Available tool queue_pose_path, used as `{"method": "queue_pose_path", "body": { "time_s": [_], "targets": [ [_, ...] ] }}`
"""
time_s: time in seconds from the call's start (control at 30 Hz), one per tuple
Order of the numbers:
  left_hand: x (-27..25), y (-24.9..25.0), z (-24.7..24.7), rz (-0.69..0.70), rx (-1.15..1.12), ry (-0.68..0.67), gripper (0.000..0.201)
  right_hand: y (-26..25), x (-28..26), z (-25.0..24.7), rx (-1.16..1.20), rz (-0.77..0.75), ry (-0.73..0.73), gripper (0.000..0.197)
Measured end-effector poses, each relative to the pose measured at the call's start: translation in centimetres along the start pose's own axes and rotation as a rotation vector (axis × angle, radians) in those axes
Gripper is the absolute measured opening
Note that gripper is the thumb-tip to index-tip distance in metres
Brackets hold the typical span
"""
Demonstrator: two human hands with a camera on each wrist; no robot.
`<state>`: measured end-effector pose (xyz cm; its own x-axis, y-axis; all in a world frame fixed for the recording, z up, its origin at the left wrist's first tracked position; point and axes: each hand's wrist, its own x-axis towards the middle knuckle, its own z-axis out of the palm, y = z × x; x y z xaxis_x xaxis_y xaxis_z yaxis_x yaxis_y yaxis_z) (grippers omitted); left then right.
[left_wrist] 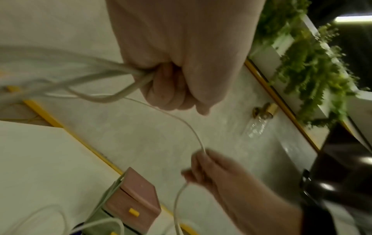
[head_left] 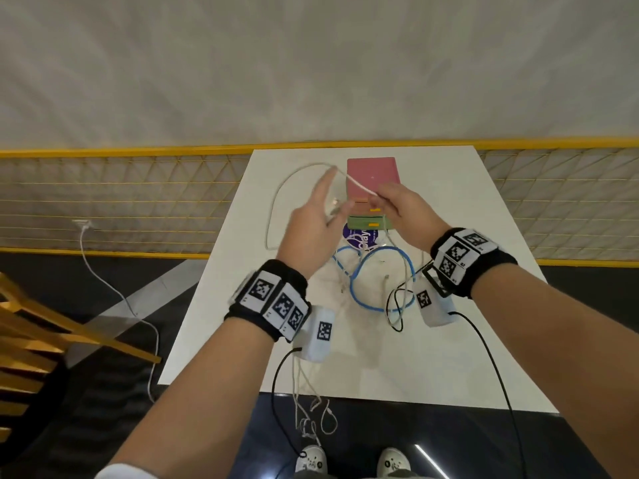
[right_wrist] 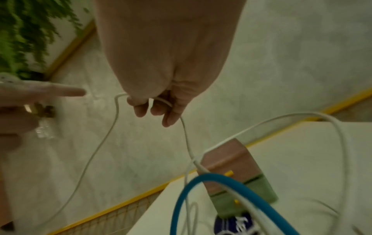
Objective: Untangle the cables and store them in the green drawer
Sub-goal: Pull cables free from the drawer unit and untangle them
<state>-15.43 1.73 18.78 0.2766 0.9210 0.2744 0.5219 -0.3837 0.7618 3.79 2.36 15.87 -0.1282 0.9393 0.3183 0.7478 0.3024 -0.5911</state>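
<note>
Over the far half of the white table (head_left: 221, 305), both hands are raised with a white cable (head_left: 356, 183) strung between them. Table edges: near edge is by the person's feet, far edge butts against a yellow-framed mesh rail (head_left: 103, 202), bare tabletop left and right of the work.

Right hand (head_left: 401, 209): fingers curled, pinching the white cable above the drawer box. Left hand (head_left: 311, 229): head view shows the index finger out straight with the cable crossing its tip; left wrist view shows the other fingers (left_wrist: 169, 89) curled round a bundle of white strands.

White cable's taut run goes from the left fingertip down-right to the right hand; the rest arcs out left in a big loop and drops to the table. Blue cable (head_left: 366, 288) lies in a loop on the table near the right wrist, tangled with thin white and black leads.

Green drawer (head_left: 368, 222) is the bottom tier of the pink drawer box (head_left: 371, 174), front facing the person, yellow handle; cannot tell how far it's pulled out.

Only the right wrist view shows the white cable passing through the right fingers (right_wrist: 169, 117) and hanging on both sides. Wrist views are blurred.
</note>
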Motion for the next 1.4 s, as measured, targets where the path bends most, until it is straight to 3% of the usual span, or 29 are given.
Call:
{"method": "queue_pose_path", "body": {
  "time_s": [0.07, 0.17, 0.23, 0.33, 0.43, 0.73, 0.87, 0.97, 1.0, 1.07, 1.13, 1.2, 1.27, 1.33, 1.4],
  "targets": [
    [-0.1, 0.4, 1.0, 0.009, 0.025, -0.07, 0.054, -1.4, 0.8, -0.6, -0.036, -0.127, -0.013, 0.019],
    [0.6, 0.1, 1.5, 0.053, 0.062, -0.037, 0.032, -2.1, 1.2, -1.1, -0.175, -0.243, -0.076, 0.025],
    [1.0, -0.2, 1.3, 0.071, 0.108, -0.007, 0.027, -1.7, 1.1, -1.1, -0.216, -0.251, -0.107, 0.019],
    [1.2, -0.3, 0.9, 0.06, 0.085, 0.091, 0.029, -0.3, 0.5, -0.7, -0.157, -0.145, -0.102, 0.014],
    [0.9, -0.6, 0.8, 0.037, 0.015, 0.208, 0.026, 0.7, -0.3, -0.4, -0.118, -0.008, -0.08, 0.021],
    [0.6, 0.6, -1.2, 0.019, -0.27, 0.455, 0.016, 0.2, 0.3, -1.4, -0.001, 0.248, -0.003, 0.025],
    [1.1, 0.6, -3.2, 0.043, -0.269, 0.532, 0.015, 0.7, -0.5, -2.1, -0.034, 0.258, 0.049, 0.019],
    [0.8, 0.4, -3.7, 0.041, -0.212, 0.518, 0.009, 0.7, -0.8, -2.2, 0.018, 0.209, 0.102, 0.017],
    [0.5, 0.4, -3.6, 0.058, -0.202, 0.485, 0.017, 0.3, -0.8, -2.3, 0.044, 0.181, 0.112, 0.016],
    [-0.2, 0.9, -2.7, 0.124, -0.134, 0.319, 0.047, -0.8, -0.4, -2.3, 0.018, 0.114, 0.111, 0.017],
    [-0.6, 1.7, -1.3, 0.162, 0.057, 0.105, 0.061, -2.2, 0.1, -2.5, -0.049, 0.012, 0.092, 0.019],
    [-0.2, 1.9, 0.1, 0.139, 0.211, -0.037, 0.053, -3.3, 0.3, -2.5, -0.104, -0.117, 0.054, 0.02],
    [0.6, 1.6, 0.6, 0.104, 0.27, -0.062, 0.028, -3.5, 0.1, -2.2, -0.134, -0.193, 0.022, 0.014],
    [1.0, 1.2, 0.5, 0.12, 0.24, -0.009, 0.017, -2.6, -0.3, -1.7, -0.103, -0.133, 0.017, 0.013],
    [0.8, 1.3, -0.1, 0.123, 0.161, 0.097, 0.017, -0.8, -0.9, -1.2, -0.071, 0.027, 0.019, 0.019]
  ]
}}
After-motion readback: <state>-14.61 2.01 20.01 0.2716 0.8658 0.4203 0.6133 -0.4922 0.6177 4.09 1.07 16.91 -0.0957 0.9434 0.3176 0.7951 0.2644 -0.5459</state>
